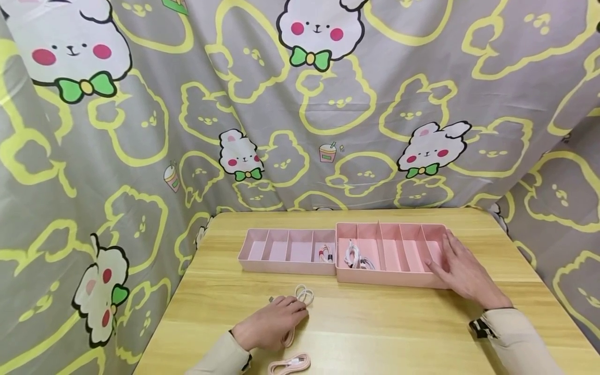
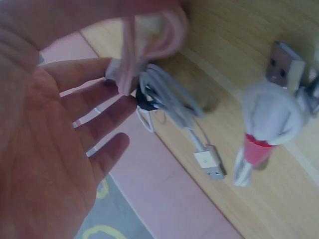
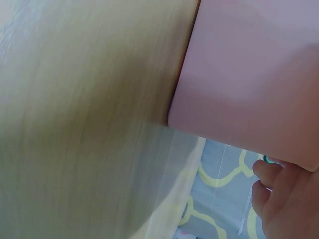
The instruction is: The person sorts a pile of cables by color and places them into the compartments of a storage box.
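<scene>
My left hand [image 1: 274, 320] is low over the wooden table. In the left wrist view it pinches a pink charging cable [image 2: 128, 59] between thumb and forefinger, its other fingers [image 2: 107, 119] stretched out. Against those fingertips is a white coiled USB cable [image 2: 172, 99] with a black tie. Beside it a white cable with a red band [image 2: 258, 149] lies on the table. At the right, my right hand [image 1: 469, 271] grips the end of a pink divided box [image 1: 394, 277], the thumb over the front rim and the fingers along the end wall.
A paler divided box [image 1: 288, 266] stands against the pink box's left end, with a red-banded cable [image 1: 324, 253] in its right compartment. White cables [image 1: 352, 255] lie in the pink box's left compartments. Another pink coiled cable [image 1: 289, 363] lies nearer. A patterned curtain [image 1: 361, 114] surrounds the table.
</scene>
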Motion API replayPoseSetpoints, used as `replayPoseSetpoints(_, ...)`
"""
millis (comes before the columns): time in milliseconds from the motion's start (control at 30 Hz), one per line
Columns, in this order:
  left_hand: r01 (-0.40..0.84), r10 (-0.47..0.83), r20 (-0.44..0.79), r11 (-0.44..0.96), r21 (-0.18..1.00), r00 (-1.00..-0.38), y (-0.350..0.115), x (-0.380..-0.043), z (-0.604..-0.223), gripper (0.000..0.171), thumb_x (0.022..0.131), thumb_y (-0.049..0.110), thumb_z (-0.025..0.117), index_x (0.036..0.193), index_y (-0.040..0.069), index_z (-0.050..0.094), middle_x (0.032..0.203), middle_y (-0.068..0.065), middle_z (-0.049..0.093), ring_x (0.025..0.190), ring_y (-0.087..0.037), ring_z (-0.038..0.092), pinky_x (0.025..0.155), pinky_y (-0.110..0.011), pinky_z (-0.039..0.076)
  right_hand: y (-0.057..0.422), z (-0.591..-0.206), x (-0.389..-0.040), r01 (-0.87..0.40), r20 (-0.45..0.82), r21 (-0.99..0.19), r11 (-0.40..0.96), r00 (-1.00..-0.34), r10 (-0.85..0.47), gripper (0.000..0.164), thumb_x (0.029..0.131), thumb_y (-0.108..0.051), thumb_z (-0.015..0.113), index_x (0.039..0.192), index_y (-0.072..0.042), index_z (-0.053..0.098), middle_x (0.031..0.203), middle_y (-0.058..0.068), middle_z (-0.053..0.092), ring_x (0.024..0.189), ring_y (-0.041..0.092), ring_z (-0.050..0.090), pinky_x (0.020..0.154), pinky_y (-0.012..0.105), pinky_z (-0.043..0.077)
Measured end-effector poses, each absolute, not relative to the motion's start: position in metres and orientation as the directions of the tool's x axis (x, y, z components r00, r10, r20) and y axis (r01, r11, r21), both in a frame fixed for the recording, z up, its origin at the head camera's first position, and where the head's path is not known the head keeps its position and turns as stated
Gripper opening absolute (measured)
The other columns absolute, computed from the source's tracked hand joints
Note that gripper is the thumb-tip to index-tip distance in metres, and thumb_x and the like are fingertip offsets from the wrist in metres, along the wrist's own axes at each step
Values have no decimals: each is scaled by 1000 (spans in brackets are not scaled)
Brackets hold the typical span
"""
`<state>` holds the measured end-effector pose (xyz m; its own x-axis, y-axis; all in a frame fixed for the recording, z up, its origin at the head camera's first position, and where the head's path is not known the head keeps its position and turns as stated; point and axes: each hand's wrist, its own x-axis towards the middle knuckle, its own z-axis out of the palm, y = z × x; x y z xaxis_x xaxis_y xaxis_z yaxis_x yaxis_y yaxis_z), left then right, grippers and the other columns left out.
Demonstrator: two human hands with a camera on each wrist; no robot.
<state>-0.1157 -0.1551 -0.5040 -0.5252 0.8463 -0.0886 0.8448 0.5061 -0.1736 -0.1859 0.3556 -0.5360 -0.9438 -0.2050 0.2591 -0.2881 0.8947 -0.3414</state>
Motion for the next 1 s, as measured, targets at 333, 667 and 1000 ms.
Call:
replayPoseSetpoints(333,834,834,-44,552,24,-551,-163,-124,-507,79,63,32,91,133,8,62,138,-4,61,128,-18,57,113,-31,49,355,-534,-185,-281,251,-346,895,-947,-200,94,102,-47,57,157,17,16,167,37,11,149,58,24,122,68,21)
replayPoseSetpoints(667,811,817,-10,574,117,-577,-166,-128,-506,79,66,31,90,135,7,61,139,-5,59,131,-18,55,113,-32,49,356,-536,-186,-288,264,-341,895,-943,-203,93,102,-46,58,156,17,17,166,38,14,149,58,25,123,67,20)
replayPoseSetpoints(1000,775,785,-19,615,147,-619,-170,-132,-497,83,69,32,87,142,7,57,147,-6,54,139,-21,51,119,-36,44,355,-535,-186,-290,264,-340,895,-942,-205,94,101,-47,58,156,17,17,167,37,13,148,59,26,121,68,23)
